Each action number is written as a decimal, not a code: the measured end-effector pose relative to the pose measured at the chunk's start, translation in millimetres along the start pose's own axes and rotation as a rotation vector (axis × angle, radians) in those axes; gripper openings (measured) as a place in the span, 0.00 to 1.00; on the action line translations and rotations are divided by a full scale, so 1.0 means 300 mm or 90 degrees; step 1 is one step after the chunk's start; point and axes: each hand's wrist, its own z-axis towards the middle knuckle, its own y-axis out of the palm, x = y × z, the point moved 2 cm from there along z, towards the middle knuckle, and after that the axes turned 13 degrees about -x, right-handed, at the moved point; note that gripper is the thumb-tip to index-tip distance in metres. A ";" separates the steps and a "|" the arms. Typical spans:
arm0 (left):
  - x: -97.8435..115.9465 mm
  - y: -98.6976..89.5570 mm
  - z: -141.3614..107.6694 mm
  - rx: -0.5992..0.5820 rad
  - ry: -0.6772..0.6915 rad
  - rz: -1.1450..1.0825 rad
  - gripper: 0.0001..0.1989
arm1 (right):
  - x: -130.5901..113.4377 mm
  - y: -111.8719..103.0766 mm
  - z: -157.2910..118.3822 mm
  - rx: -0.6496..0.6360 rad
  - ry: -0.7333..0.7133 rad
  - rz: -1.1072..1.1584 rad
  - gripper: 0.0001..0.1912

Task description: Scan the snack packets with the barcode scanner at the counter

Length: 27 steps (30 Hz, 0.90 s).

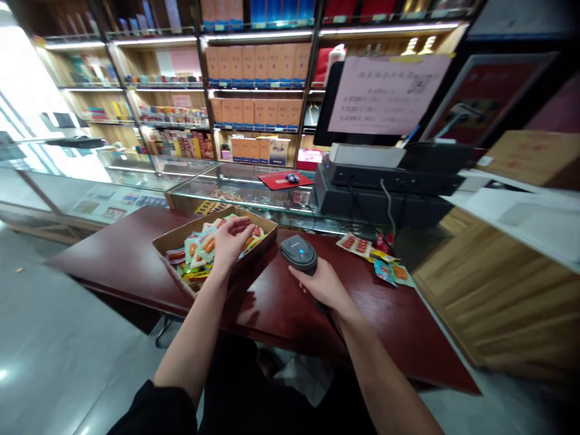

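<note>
Scanner (299,252) is clamped in the right hand's (325,284) grip above the tabletop (281,317); the left hand (230,241) reaches over packets (199,244) in an open box (268,224) near the far edge, its grip's closure unclear. Reaching seems in hand; lifting one packet would call for a selective pinch.

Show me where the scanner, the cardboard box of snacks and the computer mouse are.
Scanner (298,251): head view, its top.
Cardboard box (255,257): head view, its near side wall.
Computer mouse (292,178): head view, its back.
</note>
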 end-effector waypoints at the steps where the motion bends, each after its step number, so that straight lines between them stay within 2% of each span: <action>1: -0.021 0.064 0.005 -0.034 -0.007 0.003 0.18 | 0.020 -0.033 -0.020 0.018 0.006 -0.008 0.18; 9: -0.179 0.636 -0.018 -0.292 -0.039 0.033 0.14 | 0.249 -0.311 -0.239 0.206 0.070 -0.066 0.18; 14: -0.258 0.925 -0.052 -0.413 -0.083 0.052 0.12 | 0.387 -0.424 -0.373 0.309 0.101 -0.088 0.18; 16: -0.290 1.016 -0.058 -0.458 -0.087 0.088 0.09 | 0.421 -0.455 -0.416 0.338 0.117 -0.090 0.19; 18: -0.312 1.094 -0.056 -0.494 -0.056 0.142 0.08 | 0.444 -0.480 -0.450 0.348 0.136 -0.085 0.19; 21: -0.313 1.196 -0.043 -0.521 0.053 0.249 0.09 | 0.468 -0.512 -0.486 0.351 0.181 -0.072 0.18; 27: -0.261 1.386 0.007 -0.579 0.289 0.491 0.13 | 0.499 -0.561 -0.514 0.344 0.248 -0.051 0.17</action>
